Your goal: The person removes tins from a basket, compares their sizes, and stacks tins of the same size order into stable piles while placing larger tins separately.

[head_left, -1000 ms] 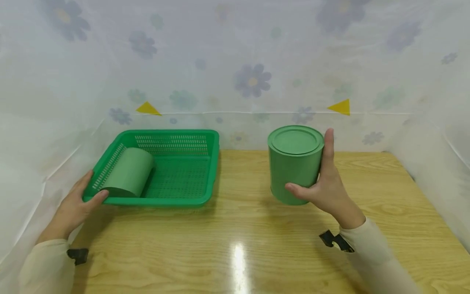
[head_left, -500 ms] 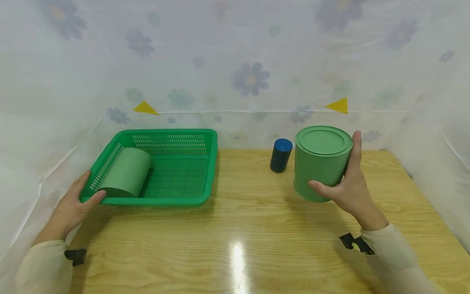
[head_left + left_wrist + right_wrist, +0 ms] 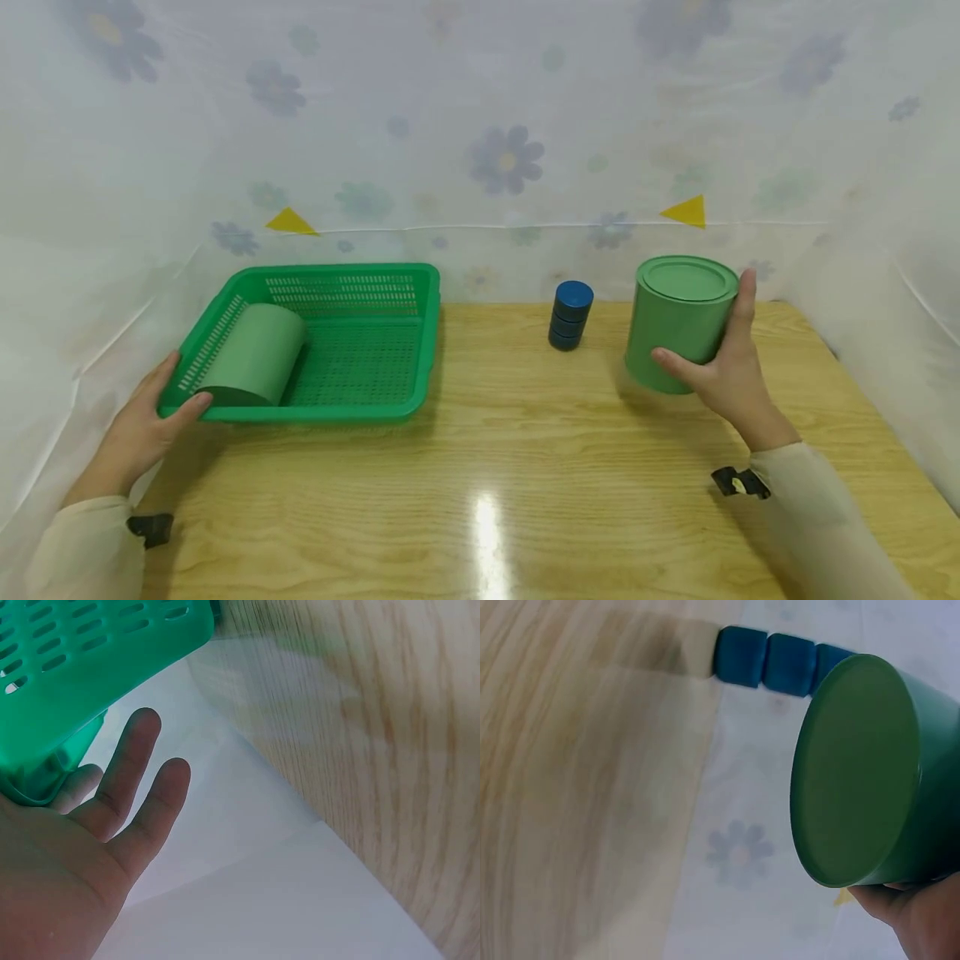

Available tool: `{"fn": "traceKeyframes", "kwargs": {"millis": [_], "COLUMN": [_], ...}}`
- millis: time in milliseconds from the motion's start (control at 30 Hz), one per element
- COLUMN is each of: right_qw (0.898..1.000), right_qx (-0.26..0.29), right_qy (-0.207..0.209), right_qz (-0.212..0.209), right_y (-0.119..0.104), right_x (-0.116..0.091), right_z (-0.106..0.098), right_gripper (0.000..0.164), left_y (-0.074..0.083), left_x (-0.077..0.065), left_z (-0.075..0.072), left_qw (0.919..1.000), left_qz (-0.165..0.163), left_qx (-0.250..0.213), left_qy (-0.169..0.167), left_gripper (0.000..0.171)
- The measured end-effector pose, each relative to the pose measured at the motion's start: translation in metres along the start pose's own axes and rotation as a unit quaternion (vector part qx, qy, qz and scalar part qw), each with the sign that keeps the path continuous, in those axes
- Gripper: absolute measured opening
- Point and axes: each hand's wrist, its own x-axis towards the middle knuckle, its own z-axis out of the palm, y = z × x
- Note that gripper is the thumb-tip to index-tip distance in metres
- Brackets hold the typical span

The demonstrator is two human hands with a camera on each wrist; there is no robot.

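Observation:
My right hand [image 3: 727, 375] grips an upright green tin can [image 3: 675, 333] with a ringed lid, thumb across its near side and fingers on its right. The can is held above the table, and its bare underside shows in the right wrist view. My left hand [image 3: 138, 429] holds the left front corner of a green plastic basket [image 3: 322, 412], thumb over the rim. Some fingers stretch out free below the basket in the left wrist view. A second green can [image 3: 258, 354] lies on its side inside, against the left wall.
A dark blue ridged cylinder [image 3: 571, 315] stands on the wooden table [image 3: 420, 500], left of the held can. Flower-patterned white sheeting [image 3: 480, 125] encloses the back and sides, with two yellow triangles [image 3: 686, 212] on it.
My right hand has carried the can to the right and slightly away, uncovering the blue cylinder behind it. The left hand and basket stay nearly still.

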Motion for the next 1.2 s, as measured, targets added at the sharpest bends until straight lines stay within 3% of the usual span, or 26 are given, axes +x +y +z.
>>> {"fn": "traceKeyframes", "kwargs": {"millis": [200,433,933,1200], "right_qw": [0.999,0.999,0.994,0.987], "right_qx": [0.007,0.001,-0.038,-0.054], "right_qy": [0.004,0.013,-0.017,-0.04], "right_qz": [0.04,0.049,0.104,0.145], "right_y": [0.03,0.056,0.071,0.072], "right_x": [0.008,0.015,0.025,0.026], "right_z": [-0.004,-0.003,-0.005,-0.008], "right_gripper": [0.131,0.124,0.116,0.133], "left_y": [0.0,-0.001,0.0,0.002], "left_x": [0.0,0.0,0.001,0.0], "left_z": [0.0,0.0,0.001,0.0], "left_qw": [1.0,1.0,1.0,1.0], "left_qz": [-0.001,0.004,0.002,0.0], "left_qx": [0.001,0.001,-0.005,-0.001], "left_qy": [0.0,-0.001,0.002,0.004], "left_gripper": [0.083,0.083,0.083,0.083]}}
